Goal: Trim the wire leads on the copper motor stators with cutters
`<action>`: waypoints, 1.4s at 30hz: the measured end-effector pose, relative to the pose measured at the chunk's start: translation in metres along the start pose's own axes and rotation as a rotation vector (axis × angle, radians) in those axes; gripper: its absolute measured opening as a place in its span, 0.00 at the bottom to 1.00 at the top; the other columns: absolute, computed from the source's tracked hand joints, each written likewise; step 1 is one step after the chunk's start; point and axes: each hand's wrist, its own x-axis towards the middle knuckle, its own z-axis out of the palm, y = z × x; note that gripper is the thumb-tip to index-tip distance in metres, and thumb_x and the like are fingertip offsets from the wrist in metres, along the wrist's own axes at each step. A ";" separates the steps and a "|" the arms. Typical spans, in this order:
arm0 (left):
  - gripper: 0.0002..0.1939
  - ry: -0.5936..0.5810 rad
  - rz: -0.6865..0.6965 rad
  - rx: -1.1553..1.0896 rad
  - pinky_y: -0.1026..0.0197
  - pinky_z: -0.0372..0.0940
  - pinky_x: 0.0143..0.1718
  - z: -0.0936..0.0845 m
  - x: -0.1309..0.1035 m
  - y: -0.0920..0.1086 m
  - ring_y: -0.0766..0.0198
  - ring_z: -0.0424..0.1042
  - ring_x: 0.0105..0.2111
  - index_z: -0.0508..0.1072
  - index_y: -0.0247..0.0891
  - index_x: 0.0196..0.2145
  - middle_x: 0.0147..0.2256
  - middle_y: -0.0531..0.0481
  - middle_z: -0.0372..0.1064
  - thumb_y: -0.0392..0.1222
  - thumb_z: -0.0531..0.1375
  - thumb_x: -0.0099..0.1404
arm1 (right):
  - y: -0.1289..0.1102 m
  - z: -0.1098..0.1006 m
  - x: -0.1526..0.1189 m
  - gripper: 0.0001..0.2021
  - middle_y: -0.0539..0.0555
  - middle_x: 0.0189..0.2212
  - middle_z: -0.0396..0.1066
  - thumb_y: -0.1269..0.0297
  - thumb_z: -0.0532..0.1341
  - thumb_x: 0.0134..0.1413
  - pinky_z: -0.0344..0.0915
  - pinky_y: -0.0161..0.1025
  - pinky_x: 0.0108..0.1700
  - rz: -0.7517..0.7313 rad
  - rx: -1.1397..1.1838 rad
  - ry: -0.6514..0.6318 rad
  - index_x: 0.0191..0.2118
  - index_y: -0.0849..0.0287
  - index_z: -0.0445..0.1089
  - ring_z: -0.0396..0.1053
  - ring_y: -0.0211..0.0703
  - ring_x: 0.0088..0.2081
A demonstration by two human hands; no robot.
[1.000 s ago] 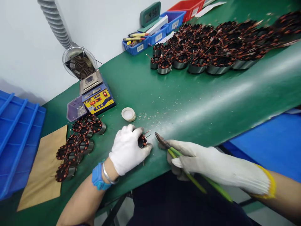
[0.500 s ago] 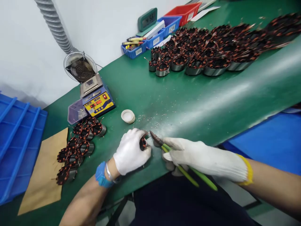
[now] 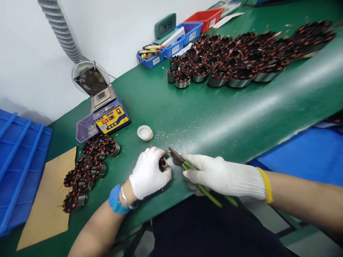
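My left hand (image 3: 150, 173), in a white glove, is closed around a small motor stator (image 3: 162, 163) with dark windings; most of it is hidden by the fingers. A thin wire end sticks out of its top right. In my right hand (image 3: 214, 174), also white-gloved, is a pair of green-handled cutting pliers (image 3: 177, 157). The dark jaws of the pliers reach the stator's wire end; whether they touch it I cannot tell. Both hands are close together over the green table near its front edge.
Several stators (image 3: 93, 162) stand at left beside brown cardboard (image 3: 48, 200); many more (image 3: 219, 73) stand at the back right. A solder pot (image 3: 112, 117) sits under an exhaust hose (image 3: 63, 32). Beyond my hands are a small white dish (image 3: 144, 133) and scattered wire clippings (image 3: 171, 134).
My right hand and the pliers have shifted slightly left and up, and the handles have drawn closer together. My left hand keeps the stator in nearly the same spot.
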 end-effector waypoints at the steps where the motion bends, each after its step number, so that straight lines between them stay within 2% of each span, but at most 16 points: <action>1: 0.12 0.001 -0.003 0.005 0.50 0.68 0.48 0.000 0.000 0.000 0.52 0.71 0.41 0.73 0.38 0.42 0.41 0.44 0.73 0.39 0.59 0.59 | -0.003 0.002 0.000 0.19 0.50 0.22 0.75 0.66 0.62 0.54 0.72 0.38 0.27 0.049 -0.045 0.009 0.53 0.54 0.70 0.77 0.47 0.25; 5: 0.13 -0.006 -0.018 0.031 0.50 0.69 0.47 0.001 0.000 0.002 0.52 0.71 0.41 0.73 0.38 0.42 0.41 0.44 0.73 0.39 0.59 0.59 | -0.008 0.005 0.005 0.23 0.49 0.22 0.74 0.64 0.58 0.59 0.72 0.41 0.28 0.130 -0.144 0.070 0.61 0.50 0.65 0.76 0.49 0.25; 8: 0.15 -0.007 -0.055 0.049 0.52 0.69 0.48 -0.001 0.000 0.003 0.52 0.72 0.43 0.73 0.38 0.45 0.42 0.44 0.73 0.40 0.59 0.60 | -0.008 -0.005 0.009 0.25 0.55 0.34 0.79 0.61 0.56 0.61 0.73 0.44 0.38 -0.052 -0.460 0.207 0.64 0.51 0.64 0.79 0.54 0.38; 11: 0.14 -0.032 -0.121 0.109 0.54 0.70 0.45 -0.009 -0.005 0.001 0.53 0.73 0.42 0.73 0.39 0.45 0.42 0.45 0.73 0.43 0.59 0.61 | -0.006 -0.028 0.011 0.26 0.61 0.48 0.77 0.58 0.52 0.65 0.70 0.49 0.42 -0.227 -0.940 0.464 0.67 0.51 0.61 0.76 0.60 0.46; 15: 0.11 -0.093 -0.175 0.288 0.53 0.70 0.44 -0.029 -0.027 -0.015 0.53 0.75 0.41 0.74 0.41 0.44 0.43 0.44 0.75 0.44 0.56 0.66 | 0.007 -0.060 0.014 0.24 0.70 0.43 0.73 0.59 0.44 0.68 0.63 0.47 0.30 -0.036 -1.363 0.772 0.61 0.62 0.65 0.73 0.63 0.35; 18: 0.15 0.030 -0.162 0.519 0.44 0.68 0.53 -0.043 -0.055 -0.040 0.43 0.70 0.54 0.76 0.39 0.49 0.57 0.37 0.70 0.44 0.55 0.69 | 0.022 -0.082 0.018 0.24 0.71 0.41 0.70 0.59 0.44 0.68 0.60 0.46 0.30 0.021 -1.437 0.857 0.57 0.66 0.67 0.71 0.64 0.37; 22: 0.15 0.227 -0.241 0.740 0.37 0.66 0.54 -0.049 -0.089 -0.077 0.35 0.66 0.58 0.78 0.38 0.46 0.60 0.33 0.67 0.44 0.55 0.70 | 0.030 -0.110 0.026 0.25 0.69 0.41 0.70 0.55 0.46 0.68 0.61 0.47 0.34 -0.013 -1.404 0.898 0.57 0.67 0.67 0.70 0.63 0.39; 26: 0.16 0.321 -0.341 0.795 0.39 0.68 0.52 -0.046 -0.099 -0.091 0.37 0.68 0.58 0.78 0.37 0.47 0.58 0.33 0.69 0.46 0.56 0.70 | 0.001 -0.137 0.052 0.29 0.70 0.49 0.70 0.53 0.52 0.65 0.62 0.49 0.43 -0.289 -1.359 0.951 0.64 0.68 0.60 0.69 0.62 0.46; 28: 0.15 0.372 -0.364 0.775 0.37 0.67 0.54 -0.039 -0.097 -0.082 0.36 0.68 0.58 0.77 0.36 0.48 0.58 0.33 0.69 0.42 0.57 0.68 | -0.023 -0.152 0.073 0.31 0.70 0.54 0.68 0.56 0.54 0.63 0.61 0.50 0.50 -0.382 -1.366 0.953 0.67 0.67 0.56 0.67 0.62 0.51; 31: 0.19 0.432 -0.317 0.684 0.34 0.64 0.58 -0.017 -0.093 -0.053 0.37 0.67 0.60 0.75 0.37 0.51 0.59 0.35 0.70 0.34 0.58 0.62 | -0.057 -0.173 0.112 0.32 0.69 0.61 0.65 0.61 0.59 0.60 0.58 0.51 0.56 -0.405 -1.390 0.899 0.68 0.66 0.55 0.61 0.62 0.59; 32: 0.20 0.425 -0.260 0.617 0.36 0.65 0.58 -0.006 -0.092 -0.042 0.39 0.68 0.59 0.75 0.38 0.51 0.58 0.36 0.71 0.33 0.59 0.61 | -0.066 -0.178 0.124 0.32 0.69 0.60 0.65 0.63 0.59 0.59 0.57 0.52 0.58 -0.394 -1.395 0.877 0.67 0.67 0.56 0.61 0.62 0.60; 34: 0.26 0.300 -0.117 0.428 0.41 0.69 0.57 0.015 -0.091 -0.022 0.43 0.69 0.59 0.73 0.40 0.55 0.60 0.38 0.69 0.35 0.60 0.58 | -0.081 -0.185 0.144 0.27 0.67 0.57 0.69 0.64 0.59 0.62 0.57 0.54 0.59 -0.350 -1.395 0.846 0.65 0.66 0.61 0.63 0.60 0.59; 36: 0.30 0.207 -0.076 0.274 0.42 0.70 0.57 0.033 -0.090 -0.011 0.43 0.69 0.59 0.71 0.40 0.58 0.62 0.38 0.67 0.36 0.61 0.56 | -0.090 -0.187 0.154 0.22 0.62 0.53 0.71 0.60 0.59 0.66 0.60 0.56 0.58 -0.292 -1.389 0.835 0.61 0.63 0.65 0.67 0.55 0.55; 38: 0.30 0.210 -0.087 0.170 0.40 0.70 0.58 0.043 -0.087 -0.007 0.43 0.68 0.60 0.70 0.38 0.58 0.62 0.37 0.67 0.36 0.60 0.57 | -0.093 -0.182 0.150 0.19 0.60 0.50 0.72 0.57 0.58 0.68 0.62 0.56 0.56 -0.260 -1.388 0.819 0.58 0.62 0.68 0.70 0.53 0.50; 40: 0.29 0.269 -0.122 0.065 0.38 0.68 0.59 0.044 -0.080 -0.008 0.43 0.68 0.60 0.69 0.37 0.59 0.61 0.36 0.67 0.37 0.60 0.59 | -0.088 -0.165 0.132 0.17 0.64 0.47 0.74 0.61 0.55 0.68 0.62 0.54 0.52 -0.286 -1.406 0.772 0.56 0.64 0.70 0.71 0.54 0.47; 42: 0.28 0.320 -0.181 -0.073 0.39 0.67 0.61 0.039 -0.070 -0.010 0.46 0.69 0.59 0.69 0.37 0.59 0.60 0.37 0.69 0.38 0.60 0.60 | -0.075 -0.132 0.104 0.18 0.66 0.46 0.75 0.65 0.54 0.66 0.60 0.53 0.51 -0.372 -1.439 0.696 0.56 0.63 0.70 0.71 0.57 0.47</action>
